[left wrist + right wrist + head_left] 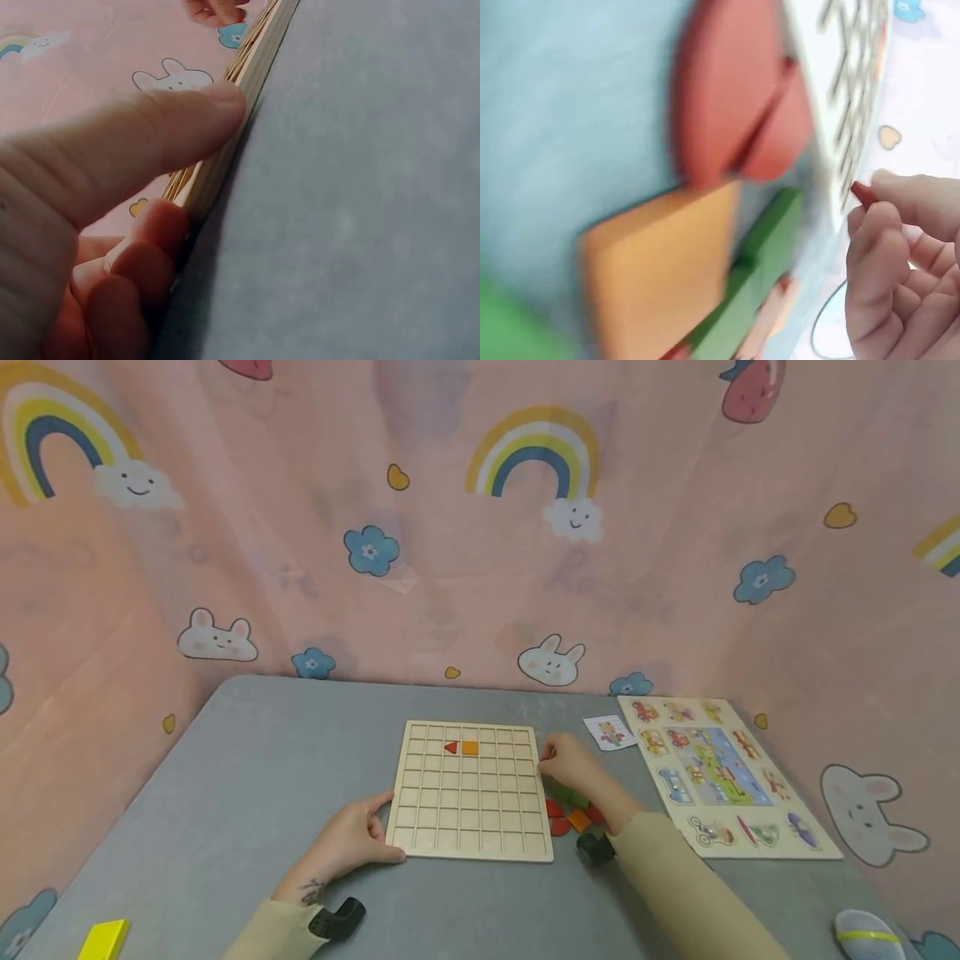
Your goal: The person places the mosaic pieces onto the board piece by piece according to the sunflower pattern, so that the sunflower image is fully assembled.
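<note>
A pale wooden grid board [472, 810] lies flat at the middle of the grey table. In its second row sit a red triangle [451, 747] and, beside it, an orange square [470, 747]. My left hand [348, 835] holds the board's near left corner, thumb along the front edge and fingers at the side. Just off the board's right edge, my right hand [573, 768] pinches a small red piece [864, 193] between thumb and fingertip; its full shape is hidden. Below that hand lie loose red pieces [559, 827], green pieces [570, 795] and an orange piece [579, 820].
To the right lies a picture puzzle board [667, 802], with a small picture card [609, 732] at its upper left. A yellow block [103, 940] is at the near left. A white object with a yellow band [868, 935] is at the near right.
</note>
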A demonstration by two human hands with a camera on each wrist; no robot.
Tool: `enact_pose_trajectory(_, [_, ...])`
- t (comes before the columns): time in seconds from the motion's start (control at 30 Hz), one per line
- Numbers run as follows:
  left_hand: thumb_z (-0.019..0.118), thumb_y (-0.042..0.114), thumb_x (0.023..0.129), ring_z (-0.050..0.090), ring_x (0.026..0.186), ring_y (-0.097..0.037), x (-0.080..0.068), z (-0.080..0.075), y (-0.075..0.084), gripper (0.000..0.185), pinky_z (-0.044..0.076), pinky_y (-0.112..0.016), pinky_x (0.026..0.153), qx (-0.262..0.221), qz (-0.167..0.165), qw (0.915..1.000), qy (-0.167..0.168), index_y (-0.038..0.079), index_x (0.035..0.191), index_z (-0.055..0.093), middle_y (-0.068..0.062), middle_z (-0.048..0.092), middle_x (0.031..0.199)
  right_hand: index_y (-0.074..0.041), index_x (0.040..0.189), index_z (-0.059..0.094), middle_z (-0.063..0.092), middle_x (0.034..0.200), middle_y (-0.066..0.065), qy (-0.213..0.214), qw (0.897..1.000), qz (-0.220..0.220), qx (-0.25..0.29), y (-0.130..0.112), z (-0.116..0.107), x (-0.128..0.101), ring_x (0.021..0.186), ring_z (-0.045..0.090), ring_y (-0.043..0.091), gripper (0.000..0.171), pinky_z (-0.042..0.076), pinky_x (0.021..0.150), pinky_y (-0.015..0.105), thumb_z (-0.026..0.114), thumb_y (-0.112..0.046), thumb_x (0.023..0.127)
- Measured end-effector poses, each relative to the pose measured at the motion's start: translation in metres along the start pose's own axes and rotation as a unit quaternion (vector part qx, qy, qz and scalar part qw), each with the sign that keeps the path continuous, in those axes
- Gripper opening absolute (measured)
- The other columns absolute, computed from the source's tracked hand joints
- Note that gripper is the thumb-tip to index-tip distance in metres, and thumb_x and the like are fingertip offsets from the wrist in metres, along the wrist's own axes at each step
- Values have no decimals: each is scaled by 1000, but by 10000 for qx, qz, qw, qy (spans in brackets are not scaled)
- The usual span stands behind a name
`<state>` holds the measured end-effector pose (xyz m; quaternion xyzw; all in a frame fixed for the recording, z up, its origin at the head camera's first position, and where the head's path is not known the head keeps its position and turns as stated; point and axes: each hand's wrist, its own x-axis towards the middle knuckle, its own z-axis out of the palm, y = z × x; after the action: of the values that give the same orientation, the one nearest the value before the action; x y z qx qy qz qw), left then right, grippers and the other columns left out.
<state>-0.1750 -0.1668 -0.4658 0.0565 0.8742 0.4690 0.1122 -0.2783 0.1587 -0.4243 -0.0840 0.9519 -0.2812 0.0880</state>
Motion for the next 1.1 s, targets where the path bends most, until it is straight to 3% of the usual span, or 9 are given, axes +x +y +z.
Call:
enact_pose_trajectory(0.1, [85, 13, 59, 43, 44, -11, 0, 1, -1, 97, 36, -28, 44, 5, -24, 10000, 6, -2, 140, 35, -2, 54, 54, 0, 88, 61, 59, 68, 10, 29, 9975, 128, 693, -10, 1, 4, 53, 55, 20, 12, 44, 51, 29, 66, -9, 82])
enact_pose_trajectory(0.23, [85, 12, 59, 42, 43, -10, 0, 2, -2, 97, 35, -27, 43, -9, -39, 10000, 15, -1, 140, 35, -1, 54, 53, 6, 100, 61, 60, 76, 15, 15, 9856, 239, 1671, -23, 7, 11, 59, 61, 23, 18, 50, 56, 32, 62, -2, 84])
enact_pose_trajectory(0.43, [85, 11, 59, 42, 43, -10, 1, 2, -1, 96, 36, -27, 44, -31, -30, 10000, 3, -1, 140, 35, -1, 54, 53, 11, 106, 61, 61, 91, 20, -62, 9687, 532, 2425, -41, 20, 23, 62, 64, 17, 23, 53, 60, 29, 58, 6, 84])
enact_pose_trajectory(0.63, [84, 11, 60, 42, 43, -11, -1, 0, -1, 97, 37, -28, 45, -103, 9, 9999, -39, -2, 141, 33, -2, 54, 53, 4, 87, 67, 65, 69, 13, -29, 9758, 574, 2111, -50, 31, 32, 52, 58, 15, 8, 50, 54, 28, 63, -3, 85])
enact_pose_trajectory(0.77, [85, 12, 60, 43, 43, -11, -1, -1, -1, 97, 37, -28, 45, -76, 15, 10000, -37, -2, 141, 33, -2, 54, 53, 0, 79, 70, 60, 57, 7, 101, 9839, 568, 1690, -53, 36, 37, 48, 55, 16, 12, 47, 53, 28, 62, -6, 86])
enact_pose_trajectory(0.9, [85, 12, 59, 43, 43, -11, -1, 0, 0, 97, 37, -29, 45, -38, -37, 10000, -11, -2, 140, 34, -2, 54, 53, -2, 76, 70, 56, 52, 4, 214, 9876, 637, 1420, -55, 41, 41, 45, 51, 14, 12, 45, 51, 27, 64, -8, 85])
enact_pose_trajectory(1.1, [86, 14, 59, 42, 43, -11, -1, 1, 3, 97, 37, -28, 44, -31, -90, 10000, 7, -3, 140, 35, -2, 54, 54, -3, 77, 70, 61, 61, 5, 266, 9910, 703, 1105, -59, 43, 43, 46, 52, 13, 11, 45, 51, 27, 65, -9, 85])
